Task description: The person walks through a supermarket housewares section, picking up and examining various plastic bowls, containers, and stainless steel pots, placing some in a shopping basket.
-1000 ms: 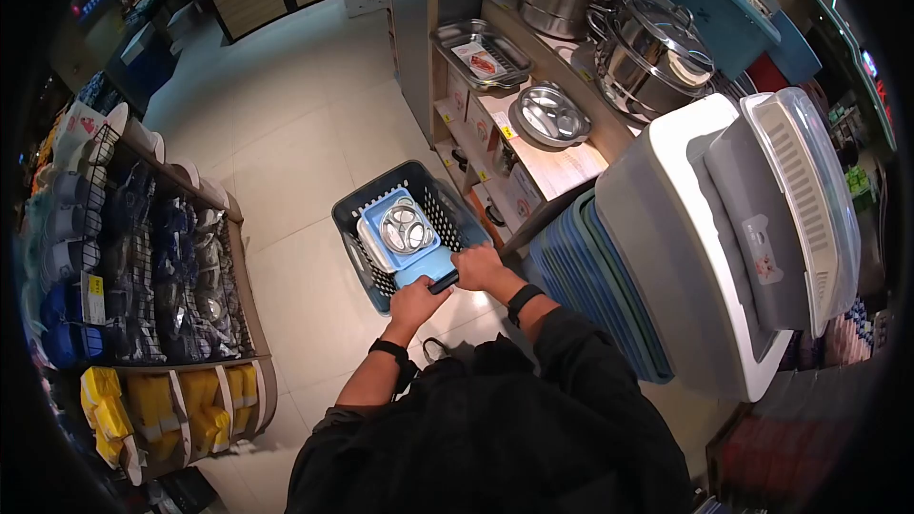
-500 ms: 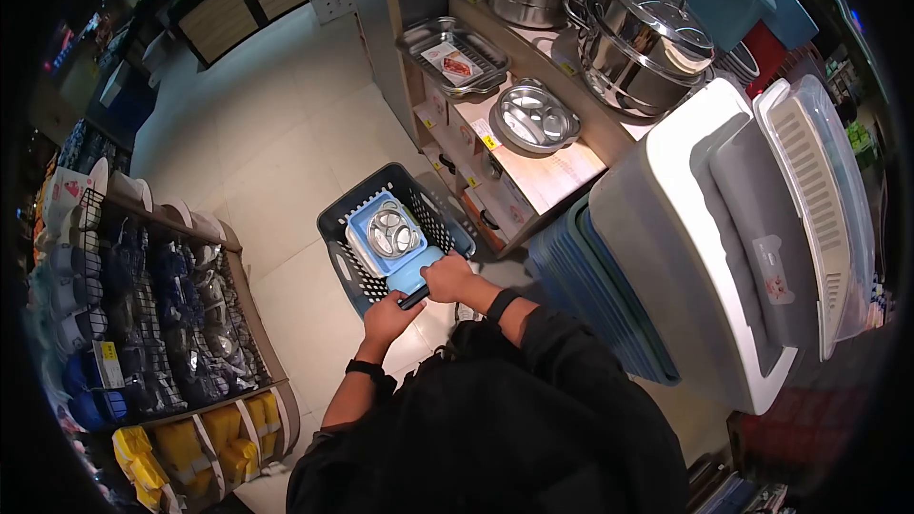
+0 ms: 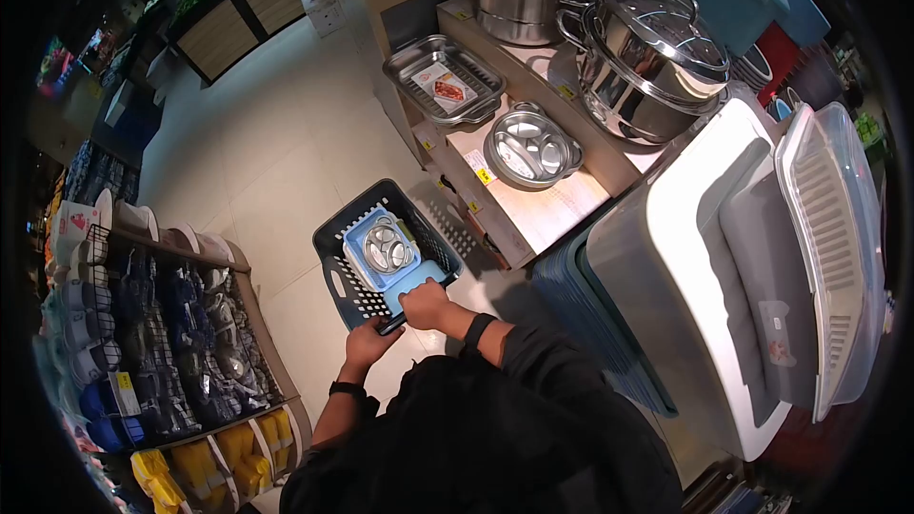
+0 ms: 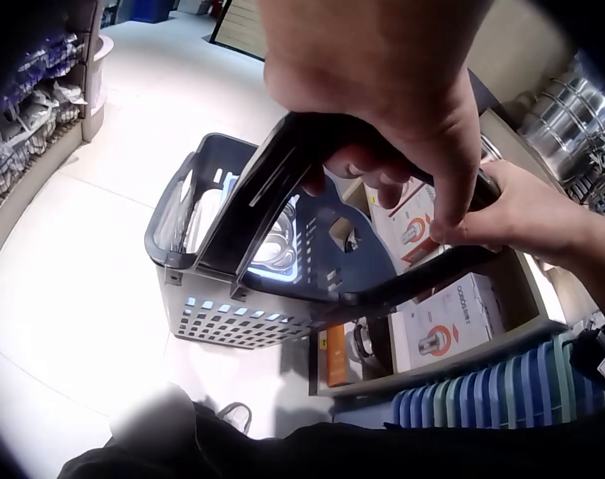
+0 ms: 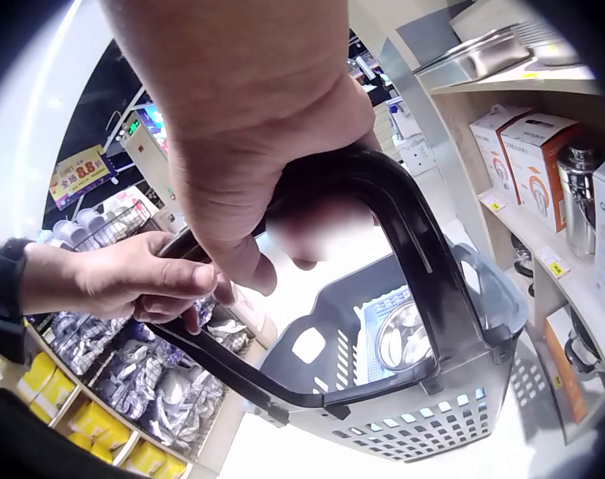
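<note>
Both of my hands hold the black handle [image 3: 390, 326] of a dark grey plastic shopping basket [image 3: 335, 287]. My left hand [image 3: 367, 345] wraps its fingers around one end of the handle's bar. Beside it, my right hand [image 3: 425, 306] grips the other end, as the right wrist view shows with its fingers [image 5: 248, 269] curled under the bar. Inside the basket, a round divided metal plate [image 3: 388, 246] lies on a light blue basket-like tray [image 3: 354, 249]. A flat blue item [image 3: 414, 278] sits nearer to me, partly hidden by the right hand.
On the right, a wooden shelf [image 3: 562, 205] bears metal trays [image 3: 457, 90], a lidded steel pot [image 3: 647, 67] and boxed goods [image 4: 452, 319]. Large storage bins [image 3: 666, 257] stand close to my right side. A rack of packaged goods [image 3: 171, 343] lines the left. Tiled floor [image 3: 276, 171] runs between.
The basket and both hands have shifted left and slightly down in the head view, still gripping the handle. The shelf with trays and pots appears nearer.
</note>
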`<control>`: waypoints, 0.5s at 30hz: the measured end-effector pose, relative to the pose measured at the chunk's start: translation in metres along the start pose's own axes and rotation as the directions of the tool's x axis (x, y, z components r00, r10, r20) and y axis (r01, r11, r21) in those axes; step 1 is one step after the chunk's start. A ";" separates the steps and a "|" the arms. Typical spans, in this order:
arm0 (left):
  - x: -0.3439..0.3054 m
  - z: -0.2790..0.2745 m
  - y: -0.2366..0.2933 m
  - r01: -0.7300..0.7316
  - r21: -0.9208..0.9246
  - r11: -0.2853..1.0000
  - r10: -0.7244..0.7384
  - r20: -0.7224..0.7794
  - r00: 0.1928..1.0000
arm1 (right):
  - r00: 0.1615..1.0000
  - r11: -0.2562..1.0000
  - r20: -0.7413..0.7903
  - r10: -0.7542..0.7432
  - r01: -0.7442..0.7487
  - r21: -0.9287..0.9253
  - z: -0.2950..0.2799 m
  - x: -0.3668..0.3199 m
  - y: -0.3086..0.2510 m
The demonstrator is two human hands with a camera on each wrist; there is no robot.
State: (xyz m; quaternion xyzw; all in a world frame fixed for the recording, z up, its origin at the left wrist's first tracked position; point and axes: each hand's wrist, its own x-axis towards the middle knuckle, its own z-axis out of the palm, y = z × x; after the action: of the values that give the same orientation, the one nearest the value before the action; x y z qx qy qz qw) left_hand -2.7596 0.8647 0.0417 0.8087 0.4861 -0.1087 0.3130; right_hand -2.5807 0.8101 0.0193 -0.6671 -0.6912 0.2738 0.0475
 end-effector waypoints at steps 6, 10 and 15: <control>0.002 0.001 -0.015 0.003 -0.011 1.000 -0.003 -0.020 1.000 | 1.000 1.000 0.022 -0.007 0.007 0.002 0.004 0.010 -0.006; 0.014 -0.011 -0.019 -0.016 -0.002 1.000 0.016 -0.023 1.000 | 0.996 1.000 0.079 0.027 -0.028 0.001 -0.002 0.026 -0.007; 0.024 -0.007 -0.025 -0.058 -0.014 0.998 0.058 -0.027 0.998 | 0.993 0.996 0.082 0.085 -0.082 -0.035 -0.001 0.031 -0.006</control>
State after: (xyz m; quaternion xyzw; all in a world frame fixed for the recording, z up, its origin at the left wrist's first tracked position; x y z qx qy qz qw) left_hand -2.7700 0.8943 0.0259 0.8214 0.4674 -0.0852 0.3156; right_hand -2.5887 0.8399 0.0135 -0.6841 -0.6683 0.2923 -0.0036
